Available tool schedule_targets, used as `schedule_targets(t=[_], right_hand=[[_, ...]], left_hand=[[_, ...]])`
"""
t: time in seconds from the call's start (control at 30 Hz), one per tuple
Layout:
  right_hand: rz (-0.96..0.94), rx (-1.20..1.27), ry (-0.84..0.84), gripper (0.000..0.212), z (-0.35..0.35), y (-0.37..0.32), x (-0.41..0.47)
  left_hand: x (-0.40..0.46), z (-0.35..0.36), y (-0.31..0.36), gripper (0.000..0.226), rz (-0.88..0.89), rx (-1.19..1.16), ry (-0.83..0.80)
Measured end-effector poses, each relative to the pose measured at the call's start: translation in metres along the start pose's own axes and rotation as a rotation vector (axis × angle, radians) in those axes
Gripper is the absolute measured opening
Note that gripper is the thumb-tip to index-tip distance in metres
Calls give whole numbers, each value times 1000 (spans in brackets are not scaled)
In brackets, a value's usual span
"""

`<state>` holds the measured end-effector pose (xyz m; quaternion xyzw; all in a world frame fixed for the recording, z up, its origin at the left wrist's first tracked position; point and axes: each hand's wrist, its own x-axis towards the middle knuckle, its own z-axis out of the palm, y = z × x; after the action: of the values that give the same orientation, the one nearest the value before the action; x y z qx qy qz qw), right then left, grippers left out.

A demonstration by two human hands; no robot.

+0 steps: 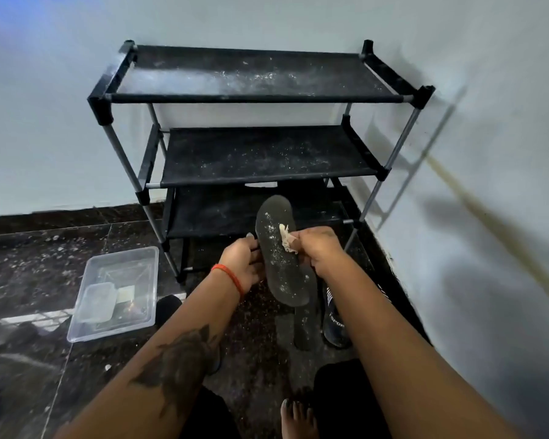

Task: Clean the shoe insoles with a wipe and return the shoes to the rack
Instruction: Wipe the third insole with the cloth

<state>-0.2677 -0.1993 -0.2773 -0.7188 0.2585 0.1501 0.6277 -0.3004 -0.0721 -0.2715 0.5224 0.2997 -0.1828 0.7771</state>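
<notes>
A dark grey insole [281, 255], speckled with white dust, is held up in front of the rack. My left hand [243, 263] grips its left edge near the middle. My right hand [319, 248] pinches a crumpled, dirty whitish wipe [286, 238] against the insole's right side. Below them on the floor lie a second dark insole [303, 324] and a dark blue shoe [333, 321] with white lettering, partly hidden by my right forearm. The black three-shelf shoe rack [257, 153] stands against the wall, its shelves dusty and bare.
A clear plastic tray [86, 327] holding a smaller container sits on the dark tiled floor at the left. A pale wall corner closes in on the right. My bare foot [298, 416] shows at the bottom. Another dark shoe [167, 307] peeks out beside my left forearm.
</notes>
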Motion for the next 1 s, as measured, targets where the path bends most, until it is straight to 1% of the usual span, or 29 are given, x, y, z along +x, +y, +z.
schedule_targets(t=[0.1,0.2,0.27,0.37,0.4,0.5,0.57,0.6,0.63,0.7,0.73,0.77,0.8,0.87,0.93,1.0], right_hand=[[-36,55,-111,16,-13,-10,-34],[-51,17,-202,17,-20,-13,-60],[-32,-39,-235,14,-20,-15,-63],[-28,-93,-293,10,-20,-21,-61],[-36,-111,-313,11,-20,-23,-61],[-62,-221,-363,7,-24,-27,-58],[-97,-297,-323,7,-27,-30,-54],[-157,-359,-256,4,-30,-31,-51],[-264,-453,-153,1,-32,-31,-46],[-514,-606,53,6,-34,-32,-39],[-603,-621,81,9,-33,-33,-38],[-661,-612,45,12,-30,-32,-38],[-701,-602,-36,17,-25,-31,-39],[-783,-683,-170,24,-10,-25,-41],[-890,-813,-179,25,1,-18,-36],[-908,-835,-127,22,4,-16,-27]], left_hand=[[-13,-1,-4,55,-30,-155,-95],[-10,-5,-15,81,-106,-304,-267],[-6,-7,-17,88,-159,-377,-339],[2,-10,-12,92,-197,-428,-437],[4,-10,-9,91,-199,-438,-445],[7,-6,-6,83,-192,-466,-401],[11,-2,-5,74,-170,-463,-381],[14,-2,-4,70,-158,-469,-396],[16,-2,-3,68,-148,-485,-416],[20,-3,-2,63,-140,-536,-419],[20,-1,-1,61,-138,-535,-407],[20,1,-1,60,-132,-510,-395],[19,3,-2,58,-114,-469,-390],[20,7,-4,60,-85,-422,-373],[22,9,-6,66,-58,-403,-358],[23,9,-6,62,-66,-385,-358]])
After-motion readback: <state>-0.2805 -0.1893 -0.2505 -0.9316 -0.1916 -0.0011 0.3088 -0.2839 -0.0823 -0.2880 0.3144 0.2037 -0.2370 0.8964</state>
